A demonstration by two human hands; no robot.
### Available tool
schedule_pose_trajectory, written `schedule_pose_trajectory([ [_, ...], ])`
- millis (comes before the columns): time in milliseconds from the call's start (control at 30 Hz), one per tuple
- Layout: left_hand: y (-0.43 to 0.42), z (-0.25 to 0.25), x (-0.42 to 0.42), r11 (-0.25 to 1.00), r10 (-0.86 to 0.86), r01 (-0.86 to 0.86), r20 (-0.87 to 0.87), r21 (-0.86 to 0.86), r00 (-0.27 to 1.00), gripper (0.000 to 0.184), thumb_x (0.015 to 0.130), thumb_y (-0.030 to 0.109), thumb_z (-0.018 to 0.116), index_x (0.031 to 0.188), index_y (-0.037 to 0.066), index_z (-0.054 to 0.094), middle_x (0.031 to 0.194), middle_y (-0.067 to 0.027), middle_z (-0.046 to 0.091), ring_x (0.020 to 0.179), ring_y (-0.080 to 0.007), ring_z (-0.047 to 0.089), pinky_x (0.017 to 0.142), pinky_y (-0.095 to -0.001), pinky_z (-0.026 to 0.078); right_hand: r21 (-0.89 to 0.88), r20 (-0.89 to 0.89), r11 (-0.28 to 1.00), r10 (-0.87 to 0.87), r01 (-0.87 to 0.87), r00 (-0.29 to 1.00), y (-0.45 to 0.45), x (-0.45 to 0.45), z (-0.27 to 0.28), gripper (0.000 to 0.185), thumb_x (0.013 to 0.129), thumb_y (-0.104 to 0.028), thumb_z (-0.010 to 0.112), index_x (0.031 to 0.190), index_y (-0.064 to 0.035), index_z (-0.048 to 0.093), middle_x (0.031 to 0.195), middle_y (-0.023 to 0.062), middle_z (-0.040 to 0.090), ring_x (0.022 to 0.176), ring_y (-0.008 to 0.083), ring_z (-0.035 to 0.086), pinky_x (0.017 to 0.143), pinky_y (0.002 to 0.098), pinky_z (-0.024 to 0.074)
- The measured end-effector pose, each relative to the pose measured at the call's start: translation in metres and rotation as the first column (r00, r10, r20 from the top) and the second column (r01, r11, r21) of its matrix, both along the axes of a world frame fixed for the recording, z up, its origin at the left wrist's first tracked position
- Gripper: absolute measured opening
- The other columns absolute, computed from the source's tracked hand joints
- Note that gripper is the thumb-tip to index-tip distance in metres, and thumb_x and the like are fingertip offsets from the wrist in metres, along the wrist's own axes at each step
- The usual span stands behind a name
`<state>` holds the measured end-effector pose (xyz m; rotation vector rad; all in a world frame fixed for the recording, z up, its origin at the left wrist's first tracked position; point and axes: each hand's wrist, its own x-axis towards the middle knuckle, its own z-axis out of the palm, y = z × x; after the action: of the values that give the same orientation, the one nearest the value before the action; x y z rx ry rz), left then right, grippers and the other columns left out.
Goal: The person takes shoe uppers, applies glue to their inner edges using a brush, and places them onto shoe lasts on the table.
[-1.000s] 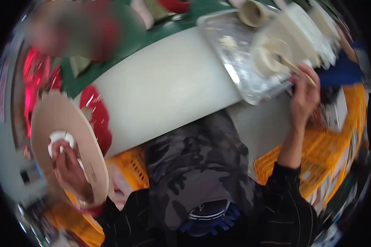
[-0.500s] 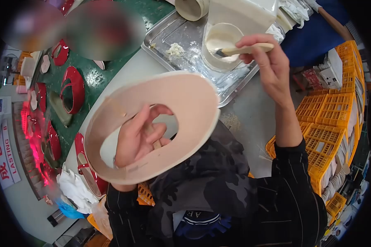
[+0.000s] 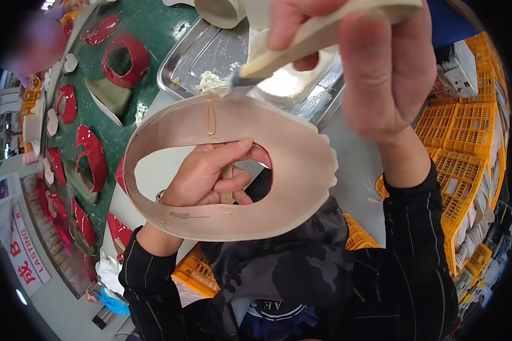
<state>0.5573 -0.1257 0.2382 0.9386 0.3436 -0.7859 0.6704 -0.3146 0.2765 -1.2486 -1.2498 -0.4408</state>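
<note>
My left hand (image 3: 202, 179) grips a shoe upper (image 3: 301, 165) with its pale pink lining facing me. The fingers show through the foot opening, curled around the strap (image 3: 226, 184) that crosses it. My right hand (image 3: 389, 74), close to the camera, is closed on the wooden handle of a glue brush (image 3: 307, 48). Its bristle tip is just above the upper's far edge, near the strap seam; whether it touches is unclear. Behind the brush, a tub of white glue (image 3: 287, 85) is partly hidden, on a metal tray (image 3: 168, 71) with a whitish crumbly lump (image 3: 210, 82).
At the left, a green belt (image 3: 148, 42) carries several shiny red shoe uppers (image 3: 91, 159) and an olive one (image 3: 109, 96). Orange crates (image 3: 458, 153) are stacked at the right. A blurred person (image 3: 37, 42) is at the far upper left.
My right hand has brought the brush out of the glue tub, toward the camera and leftward over the upper. The upper has turned, so its opening and strap face me more squarely.
</note>
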Motion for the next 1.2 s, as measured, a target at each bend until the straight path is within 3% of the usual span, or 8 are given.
schedule_pose_trajectory([
  [100, -0.003, 0.007, 0.001, 0.992, -0.061, 0.065, -0.040, 0.112, 0.997, 0.028, 0.092, 0.018, 0.045, 0.109, -0.003, 0.050, 0.096, -0.0104, 0.059, 0.043, -0.0020, 0.027, 0.046, -0.0243, 0.054, -0.002, 0.095, 0.999, -0.033, 0.034, 0.995, 0.012, 0.006, -0.002, 0.024, 0.090, -0.018, 0.055, 0.100, 0.0016, 0.045, 0.087, 0.0090, 0.059, 0.067, 0.0115, 0.055, 0.059, 0.0230, 0.0449],
  [333, 0.016, 0.015, -0.004, 0.979, 0.080, -0.095, 0.086, 0.181, 0.993, 0.030, 0.091, 0.021, 0.049, 0.109, -0.003, 0.051, 0.095, -0.0092, 0.059, 0.043, -0.0019, 0.028, 0.046, -0.0250, 0.053, -0.304, -0.190, 0.947, -0.167, 0.104, 0.967, -0.021, -0.020, -0.003, 0.026, 0.092, -0.023, 0.051, 0.101, 0.0010, 0.046, 0.084, 0.0068, 0.060, 0.064, 0.0078, 0.052, 0.057, 0.0205, 0.0430],
  [533, 0.008, 0.019, -0.006, 0.971, 0.063, -0.089, 0.121, 0.222, 0.991, 0.029, 0.091, 0.020, 0.049, 0.108, -0.003, 0.052, 0.092, -0.0085, 0.058, 0.043, -0.0024, 0.028, 0.044, -0.0250, 0.052, -0.132, -0.231, 0.983, -0.159, 0.131, 0.960, -0.011, -0.020, 0.008, 0.029, 0.094, -0.027, 0.048, 0.101, 0.0005, 0.047, 0.081, 0.0050, 0.060, 0.061, 0.0046, 0.049, 0.056, 0.0183, 0.0414],
  [800, 0.016, 0.020, -0.013, 0.932, 0.166, -0.224, 0.212, 0.286, 0.963, 0.032, 0.092, 0.022, 0.046, 0.108, -0.005, 0.051, 0.094, -0.0102, 0.057, 0.045, -0.0029, 0.027, 0.047, -0.0269, 0.053, -0.397, -0.234, 0.894, -0.317, 0.207, 0.919, -0.028, -0.024, -0.003, 0.025, 0.095, -0.024, 0.044, 0.099, 0.0007, 0.047, 0.077, 0.0042, 0.060, 0.061, 0.0054, 0.050, 0.056, 0.0180, 0.0418],
  [933, 0.007, 0.022, -0.013, 0.921, 0.198, -0.270, 0.261, 0.279, 0.945, 0.032, 0.093, 0.022, 0.045, 0.110, -0.005, 0.051, 0.095, -0.0109, 0.058, 0.045, -0.0033, 0.028, 0.050, -0.0282, 0.054, -0.163, -0.221, 0.964, -0.243, 0.210, 0.945, -0.013, -0.023, 0.002, 0.026, 0.095, -0.024, 0.045, 0.099, 0.0013, 0.047, 0.079, 0.0050, 0.059, 0.062, 0.0050, 0.049, 0.056, 0.0176, 0.0415],
  [1033, 0.010, 0.019, -0.020, 0.893, 0.276, -0.363, 0.314, 0.266, 0.908, 0.032, 0.094, 0.021, 0.043, 0.112, -0.004, 0.050, 0.097, -0.0125, 0.058, 0.045, -0.0039, 0.028, 0.051, -0.0292, 0.054, -0.277, -0.304, 0.921, -0.354, 0.273, 0.885, -0.014, -0.025, 0.003, 0.027, 0.095, -0.025, 0.046, 0.099, 0.0013, 0.047, 0.080, 0.0047, 0.059, 0.062, 0.0049, 0.049, 0.056, 0.0179, 0.0415],
  [1133, 0.005, 0.015, -0.025, 0.832, 0.401, -0.518, 0.430, 0.199, 0.809, 0.032, 0.095, 0.020, 0.040, 0.114, -0.004, 0.048, 0.101, -0.0147, 0.058, 0.045, -0.0061, 0.032, 0.053, -0.0301, 0.055, -0.124, -0.182, 0.949, -0.309, 0.291, 0.933, -0.021, -0.016, -0.032, 0.023, 0.099, -0.019, 0.032, 0.105, 0.0007, 0.043, 0.089, 0.0141, 0.058, 0.065, 0.0088, 0.051, 0.059, 0.0202, 0.0437],
  [1200, 0.003, 0.008, -0.026, 0.819, 0.441, -0.552, 0.445, 0.156, 0.780, 0.032, 0.096, 0.021, 0.039, 0.116, -0.003, 0.047, 0.104, -0.0152, 0.057, 0.047, -0.0092, 0.040, 0.053, -0.0311, 0.055, -0.100, -0.218, 0.958, -0.286, 0.270, 0.933, -0.027, -0.021, -0.038, 0.023, 0.099, -0.020, 0.032, 0.105, 0.0008, 0.041, 0.089, 0.0158, 0.057, 0.064, 0.0098, 0.050, 0.059, 0.0216, 0.0441],
])
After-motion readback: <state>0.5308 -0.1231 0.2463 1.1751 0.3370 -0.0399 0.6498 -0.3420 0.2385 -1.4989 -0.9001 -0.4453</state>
